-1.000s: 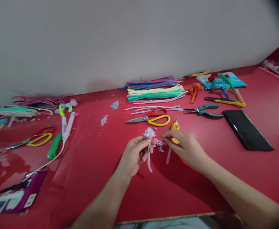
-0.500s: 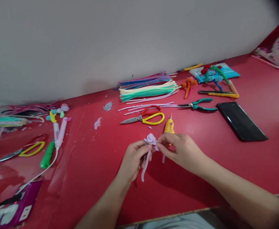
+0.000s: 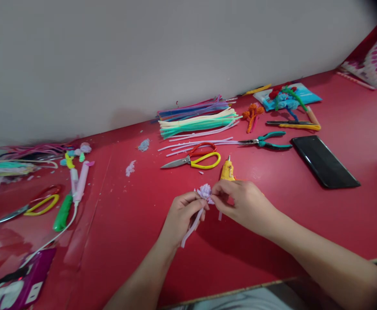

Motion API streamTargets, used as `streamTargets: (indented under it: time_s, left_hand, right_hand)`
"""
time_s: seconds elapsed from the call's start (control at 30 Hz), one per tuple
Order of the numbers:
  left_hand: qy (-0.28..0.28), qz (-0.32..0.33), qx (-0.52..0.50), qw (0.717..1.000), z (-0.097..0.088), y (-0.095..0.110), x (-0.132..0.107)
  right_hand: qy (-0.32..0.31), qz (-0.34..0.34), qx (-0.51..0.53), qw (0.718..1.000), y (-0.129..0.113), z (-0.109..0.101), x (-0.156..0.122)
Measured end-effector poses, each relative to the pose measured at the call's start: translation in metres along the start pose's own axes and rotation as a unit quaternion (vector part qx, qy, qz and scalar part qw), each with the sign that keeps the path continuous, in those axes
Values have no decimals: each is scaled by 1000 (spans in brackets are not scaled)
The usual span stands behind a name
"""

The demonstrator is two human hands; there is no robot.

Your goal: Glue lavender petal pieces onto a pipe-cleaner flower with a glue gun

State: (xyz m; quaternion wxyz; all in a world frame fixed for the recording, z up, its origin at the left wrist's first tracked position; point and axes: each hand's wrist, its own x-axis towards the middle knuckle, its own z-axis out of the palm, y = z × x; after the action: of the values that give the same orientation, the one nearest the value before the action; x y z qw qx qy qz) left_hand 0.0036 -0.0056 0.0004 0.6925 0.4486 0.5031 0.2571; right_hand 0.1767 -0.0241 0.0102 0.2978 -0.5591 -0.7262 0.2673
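A lilac pipe-cleaner flower [image 3: 204, 190] with layered petals is held upright between my two hands. My left hand [image 3: 184, 216] is closed around its underside, thumb in front and fingers behind. A lilac pipe-cleaner length [image 3: 190, 230] hangs down from that grip, bent to the left. At the flower's right edge, my right hand [image 3: 245, 201] pinches a petal between thumb and forefinger. Just behind that hand lies a yellow glue gun [image 3: 227, 170], its nozzle pointing away and its rear hidden. A short lilac piece shows below the right fingers; where it attaches is hidden.
Beyond my hands lie scissors [image 3: 190, 161], green-handled pliers [image 3: 266, 141], lilac pipe cleaners [image 3: 201, 144] and bundled pipe cleaners [image 3: 198, 122]. A black phone [image 3: 326, 161] is at the right. Leftward lie another pair of scissors [image 3: 41, 203], a pink corded tool [image 3: 81, 181] and a purple power strip [image 3: 39, 275].
The flower has turned slightly in my fingers, and its hanging length has swung left. My right fingertips have moved in closer against the petals. The whole view has shifted a little.
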Motion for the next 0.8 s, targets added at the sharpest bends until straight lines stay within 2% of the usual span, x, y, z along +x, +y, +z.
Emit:
streamTargets:
  time_s: [0.17,0.27,0.37,0.43,0.5,0.6,0.7,0.8]
  left_hand:
    - [8,54,53,997,-2,-6,-1]
    - [46,147,116,981,-4,-9,-3]
    - [87,299,200,929,-6,-11,-4]
    - [92,390,251,881,-7,-10,-5]
    - [94,438,266,854,-7,-10,-6]
    - [99,472,282,829,-8,-9,-7]
    - [99,485,299,816,-9,-10,-7]
    - [108,472,308,819,-10,-13,-8]
  right_hand:
    - [27,-46,-16,998,-1,-1,-3]
    - [30,-30,47,998,-7,-7,-6]
    - [-5,63,188,980,-12,-14,-6]
    - [-55,127,291,947,-13,-16,-5]
    - [-106,166,373,907,-14,-16,-4]
    - [-137,181,435,871,-14,-14,-2]
    - [-136,179,457,861,-14,-13,-3]
    - [-125,182,466,857,-14,-13,-3]
